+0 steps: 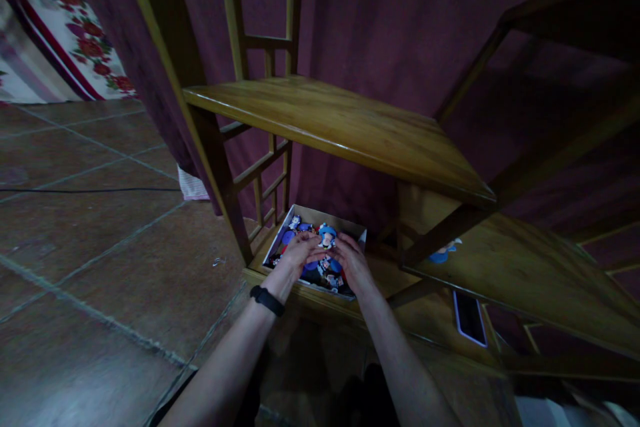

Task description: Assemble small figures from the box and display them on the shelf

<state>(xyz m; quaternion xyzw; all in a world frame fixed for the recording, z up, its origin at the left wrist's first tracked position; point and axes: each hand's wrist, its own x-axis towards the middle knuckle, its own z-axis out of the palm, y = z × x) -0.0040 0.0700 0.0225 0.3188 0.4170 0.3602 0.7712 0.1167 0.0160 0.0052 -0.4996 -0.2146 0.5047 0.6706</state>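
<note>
A small cartoon figurine (pixel 327 236) with a blue top and a pale face is between my hands, over an open cardboard box (pixel 344 223). My left hand (pixel 301 251), with a black band at the wrist, has its fingers closed at the figurine's left side. From the other side, my right hand (pixel 351 257) closes its fingers on the figurine too. Several small blue, purple, white and red figures (pixel 327 275) lie jumbled in the box below. My wrists and hands cover part of the box's contents.
The box stands on the low board of a wooden shelf unit (pixel 310 103), beneath a higher shelf board. A blue figure (pixel 444 251) lies on a board to the right. Below that is a phone-like dark rectangle (pixel 469 317) with a pale edge. A purple curtain (pixel 370 33) hangs behind.
</note>
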